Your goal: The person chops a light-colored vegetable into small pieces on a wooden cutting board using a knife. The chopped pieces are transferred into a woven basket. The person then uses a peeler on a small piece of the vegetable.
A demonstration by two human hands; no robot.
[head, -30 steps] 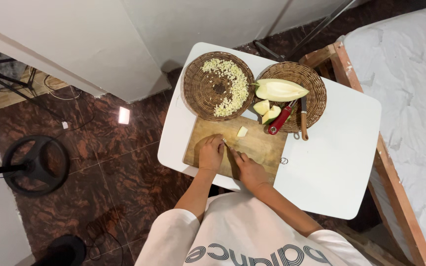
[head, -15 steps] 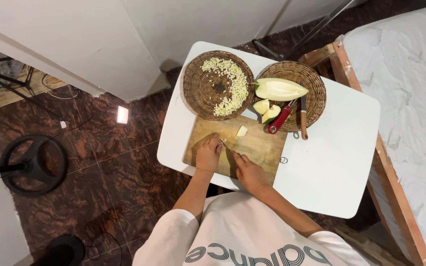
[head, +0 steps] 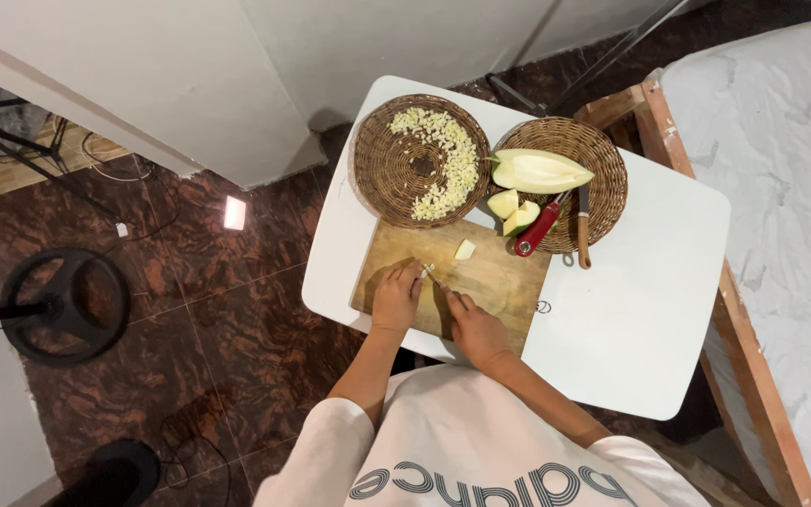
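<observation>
On the wooden cutting board, the left hand pins a small pale fruit piece while the right hand, closed on what seems a knife, dices it, calling for short, careful strokes.

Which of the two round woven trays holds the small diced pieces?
The left woven tray, behind the cutting board, carries the diced pieces. The right woven tray instead holds large fruit wedges, a red-handled tool and a knife.
</observation>
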